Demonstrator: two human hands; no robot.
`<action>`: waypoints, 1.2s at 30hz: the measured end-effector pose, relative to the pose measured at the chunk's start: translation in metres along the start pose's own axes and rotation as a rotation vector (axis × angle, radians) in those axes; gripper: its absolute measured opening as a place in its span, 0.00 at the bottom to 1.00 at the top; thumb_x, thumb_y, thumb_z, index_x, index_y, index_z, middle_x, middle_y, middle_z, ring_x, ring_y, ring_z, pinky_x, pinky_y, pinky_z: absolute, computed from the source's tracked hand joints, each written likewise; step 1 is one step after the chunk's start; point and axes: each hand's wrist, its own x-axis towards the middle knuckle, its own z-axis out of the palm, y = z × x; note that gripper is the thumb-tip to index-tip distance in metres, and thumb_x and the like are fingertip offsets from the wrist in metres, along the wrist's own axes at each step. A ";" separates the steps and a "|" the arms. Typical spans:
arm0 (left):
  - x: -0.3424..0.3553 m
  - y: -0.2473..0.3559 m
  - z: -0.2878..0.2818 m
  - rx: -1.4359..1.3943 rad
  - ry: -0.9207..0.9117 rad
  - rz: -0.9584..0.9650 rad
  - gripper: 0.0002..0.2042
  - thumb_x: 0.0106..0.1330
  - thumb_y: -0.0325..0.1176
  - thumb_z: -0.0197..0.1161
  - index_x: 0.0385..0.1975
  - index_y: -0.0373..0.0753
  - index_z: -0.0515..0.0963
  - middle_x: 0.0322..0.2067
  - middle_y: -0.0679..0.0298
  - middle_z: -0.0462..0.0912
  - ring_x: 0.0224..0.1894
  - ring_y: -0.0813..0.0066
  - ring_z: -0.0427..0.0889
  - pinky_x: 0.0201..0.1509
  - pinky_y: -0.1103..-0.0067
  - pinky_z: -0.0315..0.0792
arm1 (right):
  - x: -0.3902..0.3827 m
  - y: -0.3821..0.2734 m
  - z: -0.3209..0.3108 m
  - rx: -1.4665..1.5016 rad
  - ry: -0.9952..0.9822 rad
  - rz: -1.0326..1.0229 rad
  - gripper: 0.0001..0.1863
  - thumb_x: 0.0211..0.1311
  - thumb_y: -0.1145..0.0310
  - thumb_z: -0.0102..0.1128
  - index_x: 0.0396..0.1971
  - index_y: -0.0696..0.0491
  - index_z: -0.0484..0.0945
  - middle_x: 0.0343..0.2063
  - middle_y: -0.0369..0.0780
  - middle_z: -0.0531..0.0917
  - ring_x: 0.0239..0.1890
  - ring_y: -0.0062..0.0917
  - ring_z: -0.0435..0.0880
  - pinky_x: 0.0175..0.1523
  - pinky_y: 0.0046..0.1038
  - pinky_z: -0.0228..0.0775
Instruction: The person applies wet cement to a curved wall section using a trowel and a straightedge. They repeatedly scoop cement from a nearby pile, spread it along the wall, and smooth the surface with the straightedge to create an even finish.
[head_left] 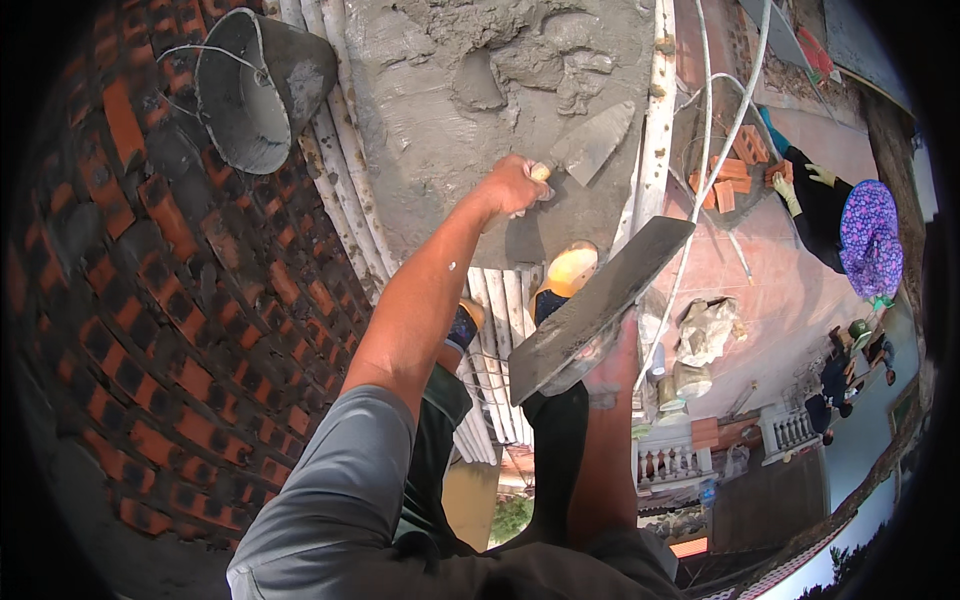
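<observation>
My left hand (510,190) grips the light handle of a pointed trowel (593,140), whose blade rests over the wet grey mortar (420,120) at the top centre. At the right of my legs, my right hand (608,345) holds a long rectangular metal float (600,305), raised at a slant; the float hides most of that hand. My yellow-toed shoes (570,268) stand at the near end of the mortar, on and beside pale poles (490,310).
A mortar-crusted bucket (290,95) sits on the brick wall (150,350) at left. White poles and cables (660,90) border the right. Below there, a person in a purple hat (868,235) handles bricks (728,175); several other people (840,370) stand farther off, near a balustrade (670,460).
</observation>
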 end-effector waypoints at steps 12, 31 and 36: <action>-0.092 -0.019 -0.091 -0.227 0.489 0.323 0.10 0.68 0.35 0.68 0.31 0.39 0.75 0.21 0.72 0.73 0.23 0.86 0.70 0.26 0.82 0.66 | 0.005 -0.006 -0.001 -0.054 -0.114 0.035 0.26 0.75 0.42 0.47 0.40 0.54 0.75 0.19 0.36 0.73 0.19 0.27 0.75 0.27 0.32 0.71; -0.003 0.043 -0.180 0.765 0.760 0.301 0.21 0.60 0.49 0.60 0.42 0.36 0.78 0.36 0.45 0.85 0.43 0.41 0.84 0.49 0.57 0.76 | 0.004 -0.007 0.013 -0.147 -0.029 0.065 0.24 0.74 0.42 0.49 0.38 0.52 0.75 0.20 0.37 0.76 0.20 0.27 0.75 0.27 0.30 0.69; -0.053 0.008 -0.103 0.739 0.822 0.237 0.16 0.66 0.44 0.66 0.39 0.38 0.72 0.36 0.47 0.82 0.41 0.39 0.82 0.44 0.54 0.74 | 0.011 -0.004 0.011 -0.135 -0.154 0.074 0.24 0.74 0.42 0.50 0.46 0.50 0.75 0.21 0.36 0.75 0.19 0.25 0.74 0.26 0.29 0.70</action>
